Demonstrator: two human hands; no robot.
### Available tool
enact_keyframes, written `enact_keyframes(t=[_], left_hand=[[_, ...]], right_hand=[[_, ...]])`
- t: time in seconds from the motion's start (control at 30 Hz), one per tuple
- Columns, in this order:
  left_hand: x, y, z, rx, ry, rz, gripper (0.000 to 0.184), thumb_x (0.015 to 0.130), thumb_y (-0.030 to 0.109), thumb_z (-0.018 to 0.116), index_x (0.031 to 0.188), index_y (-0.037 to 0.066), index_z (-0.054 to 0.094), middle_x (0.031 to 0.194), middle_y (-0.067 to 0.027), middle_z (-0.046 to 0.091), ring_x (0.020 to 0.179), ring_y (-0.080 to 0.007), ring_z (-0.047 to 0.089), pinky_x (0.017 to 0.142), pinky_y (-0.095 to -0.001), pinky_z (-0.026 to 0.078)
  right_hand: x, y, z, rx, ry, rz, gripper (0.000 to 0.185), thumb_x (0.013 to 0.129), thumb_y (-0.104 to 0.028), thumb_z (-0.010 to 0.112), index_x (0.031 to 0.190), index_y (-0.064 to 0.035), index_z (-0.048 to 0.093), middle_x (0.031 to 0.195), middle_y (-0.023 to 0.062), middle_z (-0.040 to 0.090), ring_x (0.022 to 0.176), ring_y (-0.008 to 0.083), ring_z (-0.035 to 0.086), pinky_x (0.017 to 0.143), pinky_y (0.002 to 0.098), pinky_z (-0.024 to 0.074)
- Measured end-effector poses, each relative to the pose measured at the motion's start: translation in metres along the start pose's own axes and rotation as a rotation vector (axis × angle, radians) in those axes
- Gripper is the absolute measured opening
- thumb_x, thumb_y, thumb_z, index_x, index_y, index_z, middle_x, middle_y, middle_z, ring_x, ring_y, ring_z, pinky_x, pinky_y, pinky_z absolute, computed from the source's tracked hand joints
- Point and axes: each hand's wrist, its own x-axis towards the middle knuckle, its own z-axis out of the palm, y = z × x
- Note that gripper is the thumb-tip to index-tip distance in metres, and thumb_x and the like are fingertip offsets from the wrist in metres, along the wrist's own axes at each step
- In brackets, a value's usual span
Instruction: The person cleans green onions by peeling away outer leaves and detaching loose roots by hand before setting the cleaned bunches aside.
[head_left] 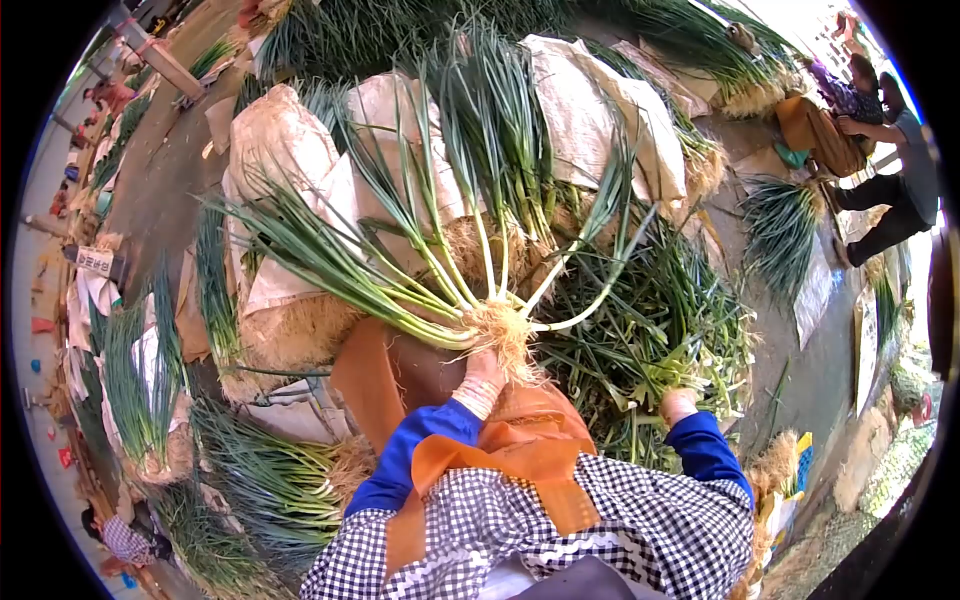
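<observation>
My left hand (484, 372) is closed at the root end of a bunch of green onions (432, 268). Their pale, stringy roots (505, 335) cover part of my fingers, and the long green stalks fan outward away from me. Low over a heap of loose green onion leaves (640, 300) at the right, my right hand (678, 402) has its fingers curled. Some leaves with pale ends lie at its fingertips; whether they are in its grip does not show clearly.
Pale sacks (285, 145) partly cover green onion bundles (495, 120) ahead. Another bundle (275, 475) lies by my left side. An orange-brown apron (540, 415) covers my lap. At the upper right, people (895, 150) are near more onions.
</observation>
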Motion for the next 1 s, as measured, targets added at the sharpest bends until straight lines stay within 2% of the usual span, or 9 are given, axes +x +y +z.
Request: enact_keyframes(t=[0.23,0.37,0.43,0.57,0.7,0.73,0.77,0.87,1.0], left_hand=[[-0.003,0.001,0.002,0.024,-0.104,-0.021,0.038,0.086,0.016,0.056,0.122,0.007,0.046,0.112,-0.0117,0.055,0.101,-0.0261,0.055,0.085,-0.0370,0.049],[-0.005,-0.001,-0.012,0.025,-0.133,-0.095,0.034,0.088,0.014,0.055,0.120,0.006,0.048,0.107,-0.0103,0.056,0.096,-0.0232,0.056,0.083,-0.0367,0.050],[0.001,-0.003,-0.025,-0.012,-0.124,-0.127,0.033,0.087,0.012,0.055,0.119,0.006,0.048,0.106,-0.0100,0.057,0.096,-0.0230,0.056,0.083,-0.0371,0.050],[-0.001,-0.003,-0.016,-0.097,-0.100,-0.106,0.031,0.085,0.007,0.057,0.116,0.006,0.051,0.103,-0.0092,0.058,0.093,-0.0224,0.057,0.083,-0.0370,0.050],[0.011,-0.008,-0.019,-0.072,-0.004,-0.065,0.032,0.084,0.008,0.059,0.114,0.005,0.053,0.102,-0.0112,0.059,0.088,-0.0232,0.059,0.083,-0.0361,0.050],[0.010,-0.006,-0.014,-0.244,0.018,-0.181,0.033,0.083,0.009,0.060,0.115,0.005,0.052,0.104,-0.0122,0.059,0.091,-0.0236,0.058,0.082,-0.0367,0.050],[0.010,-0.004,-0.016,-0.235,0.017,-0.189,0.033,0.083,0.009,0.060,0.115,0.005,0.052,0.104,-0.0122,0.059,0.091,-0.0236,0.058,0.082,-0.0367,0.050],[0.006,0.002,-0.012,-0.159,-0.042,-0.137,0.036,0.083,0.008,0.060,0.117,0.004,0.051,0.105,-0.0119,0.059,0.094,-0.0242,0.057,0.082,-0.0385,0.050],[-0.001,0.007,-0.001,-0.147,-0.070,-0.152,0.035,0.083,0.003,0.059,0.116,0.004,0.051,0.105,-0.0125,0.058,0.095,-0.0256,0.058,0.083,-0.0373,0.051]], right_hand=[[-0.004,-0.112,-0.109,1.277,0.857,-0.406,0.034,0.081,-0.038,0.061,0.105,-0.0135,0.061,0.085,0.0088,0.067,0.079,0.0223,0.065,0.067,0.0333,0.0496],[-0.034,-0.150,-0.188,1.147,0.865,-0.531,0.030,0.080,-0.021,0.067,0.110,-0.0162,0.062,0.070,0.0023,0.059,0.060,0.0084,0.051,0.059,0.0208,0.0443],[-0.002,-0.148,-0.200,0.873,0.561,-0.727,0.034,0.084,-0.029,0.057,0.116,-0.0163,0.058,0.105,0.0118,0.062,0.095,0.0257,0.061,0.081,0.0317,0.0468],[0.000,-0.162,-0.192,1.832,0.175,-0.867,0.018,0.085,-0.009,0.054,0.098,0.0030,0.059,0.072,0.0006,0.058,0.065,0.0145,0.053,0.063,0.0289,0.0467],[-0.034,-0.161,-0.149,0.966,1.341,-1.251,0.015,0.087,-0.015,0.049,0.083,-0.0029,0.057,0.076,0.0017,0.057,0.068,0.0117,0.054,0.055,0.0248,0.0411],[-0.043,-0.143,-0.135,1.214,0.516,-1.350,0.019,0.087,-0.019,0.051,0.084,-0.0020,0.058,0.076,0.0043,0.059,0.068,0.0158,0.055,0.057,0.0274,0.0433],[-0.047,-0.118,-0.122,1.330,-0.329,-1.315,0.023,0.087,-0.024,0.053,0.086,-0.0012,0.059,0.076,0.0069,0.060,0.067,0.0199,0.056,0.059,0.0300,0.0454],[-0.028,-0.080,-0.097,0.517,0.013,-0.703,0.030,0.084,-0.034,0.057,0.092,-0.0059,0.062,0.083,0.0075,0.064,0.072,0.0229,0.060,0.065,0.0328,0.0490],[0.008,-0.075,-0.100,0.875,0.740,-0.361,0.032,0.078,-0.038,0.063,0.097,-0.0130,0.062,0.095,0.0014,0.064,0.086,0.0253,0.062,0.070,0.0347,0.0505]])
